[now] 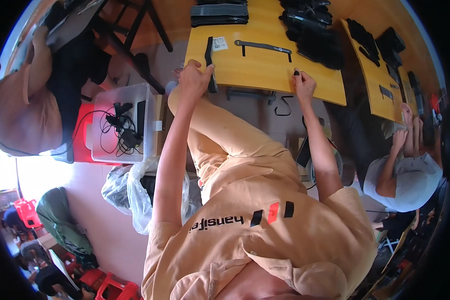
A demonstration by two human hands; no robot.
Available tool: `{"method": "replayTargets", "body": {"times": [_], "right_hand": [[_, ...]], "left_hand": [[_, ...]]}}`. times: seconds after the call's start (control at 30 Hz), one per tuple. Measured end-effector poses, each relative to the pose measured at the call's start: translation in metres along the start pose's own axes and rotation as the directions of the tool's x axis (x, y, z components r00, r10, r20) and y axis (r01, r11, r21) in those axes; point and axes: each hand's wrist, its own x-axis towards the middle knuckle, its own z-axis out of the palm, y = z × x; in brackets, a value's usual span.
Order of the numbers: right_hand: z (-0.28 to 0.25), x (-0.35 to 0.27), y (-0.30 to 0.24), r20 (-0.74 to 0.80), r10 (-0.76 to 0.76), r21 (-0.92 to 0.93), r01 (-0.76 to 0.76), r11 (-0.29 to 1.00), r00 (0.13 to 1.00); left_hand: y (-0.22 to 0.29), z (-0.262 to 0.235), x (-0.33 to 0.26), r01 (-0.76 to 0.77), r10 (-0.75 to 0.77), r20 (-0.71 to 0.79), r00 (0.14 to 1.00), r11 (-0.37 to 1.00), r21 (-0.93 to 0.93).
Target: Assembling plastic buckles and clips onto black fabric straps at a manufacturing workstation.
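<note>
The left hand (194,79) is closed around the lower end of a flat black strip (210,62), thumb on top, holding it at the near edge of the yellow worktop (255,70). The strip runs away from the person, its far end lying on the wood just beside a small white card (220,43). The right hand (303,84) rests at the same near edge, farther right, with its fingertips pinched on a small black piece (296,73) that touches the wood.

Between the two hands, a little farther back, a long dark strap (263,47) lies across the worktop with two short legs pointing toward the person. Behind it, at the far edge, sits a stack of dark flat pieces (219,13), and to the right a heap of black parts (312,32) spreads over the back corner.

Below the worktop's left end stands a clear plastic box (101,127) holding black cables and a charger, with crumpled clear plastic bags (135,192) near it on the floor. At the right, another person in a white shirt (410,180) sits at a second yellow worktop (380,82) that carries more black parts.
</note>
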Motion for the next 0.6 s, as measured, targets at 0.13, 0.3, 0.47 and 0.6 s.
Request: {"method": "replayTargets", "body": {"times": [0.13, 0.3, 0.47, 0.6], "right_hand": [[-0.007, -0.001, 0.0, -0.029, -0.083, -0.051, 0.081, 0.995, 0.996], [-0.008, -0.005, -0.01, -0.049, -0.137, -0.067, 0.133, 0.989, 0.989], [-0.002, 0.001, -0.02, -0.031, -0.187, -0.12, 0.182, 0.976, 0.982], [-0.004, 0.004, -0.012, -0.069, -0.245, -0.139, 0.234, 0.962, 0.967]], "left_hand": [[-0.002, 0.03, 0.006, -0.046, 0.005, 0.09, 0.996, 0.884, 0.466], [-0.022, 0.037, 0.016, -0.065, 0.046, 0.052, 0.998, 0.887, 0.457], [-0.044, 0.021, 0.03, 0.127, -0.058, 0.266, 0.962, 0.96, -0.248], [-0.004, 0.023, 0.015, 0.392, -0.226, 0.369, 0.902, 0.788, -0.475]]}}
